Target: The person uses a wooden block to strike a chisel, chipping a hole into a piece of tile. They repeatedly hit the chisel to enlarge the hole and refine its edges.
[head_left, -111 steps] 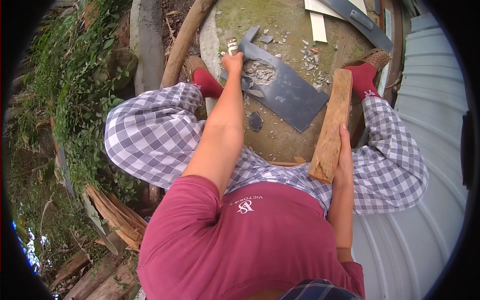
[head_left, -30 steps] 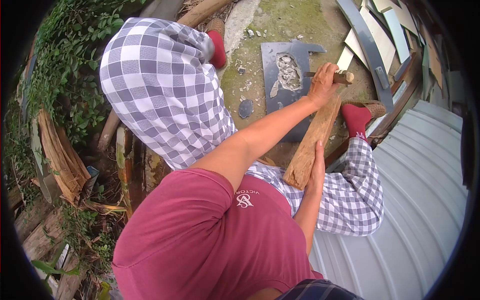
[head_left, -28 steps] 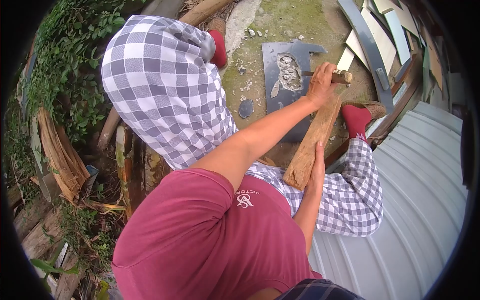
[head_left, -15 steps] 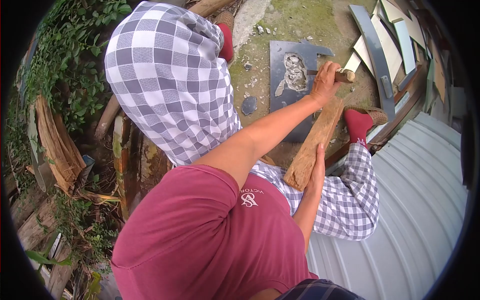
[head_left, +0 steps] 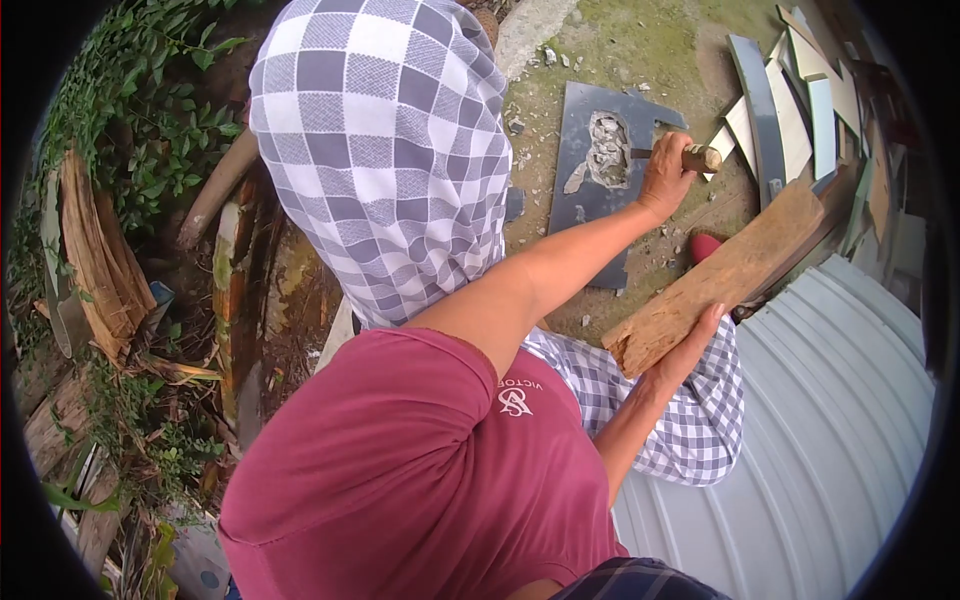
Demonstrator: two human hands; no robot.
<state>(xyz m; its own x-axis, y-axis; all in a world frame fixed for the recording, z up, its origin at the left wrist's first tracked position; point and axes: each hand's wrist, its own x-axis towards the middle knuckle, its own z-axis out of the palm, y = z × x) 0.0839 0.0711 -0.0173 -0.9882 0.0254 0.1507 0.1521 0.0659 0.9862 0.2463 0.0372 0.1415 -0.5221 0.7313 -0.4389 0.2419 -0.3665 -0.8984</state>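
Setting: outdoor spot, mossy concrete ground (head_left: 600, 40) with greenery off to one side and a corrugated metal sheet (head_left: 830, 440) on the other.

Main thing: dark grey tile (head_left: 600, 190) lying flat on the ground, with a ragged hole (head_left: 607, 150) chipped through it and crumbs of it scattered around.

Chisel: wooden-handled chisel (head_left: 695, 158), tip pointing at the edge of that hole, lying low and nearly level, I'd guess so it nibbles at the rim instead of punching straight down.

Left hand: left hand (head_left: 667, 175) wrapped tight round the chisel handle, arm stretched way out across the body, wrist bent down toward the tile.

Right hand: right hand (head_left: 690, 345) gripping the near end of a rough wood plank (head_left: 720, 275), fingers under it, plank angled up and away. Looks like it's being used as a mallet, held clear of the chisel butt.

Around: stack of pale tile strips (head_left: 800, 100) just past the tile; checked trouser knee (head_left: 390, 150) raised beside it; red sock (head_left: 705, 245) peeking under the plank.
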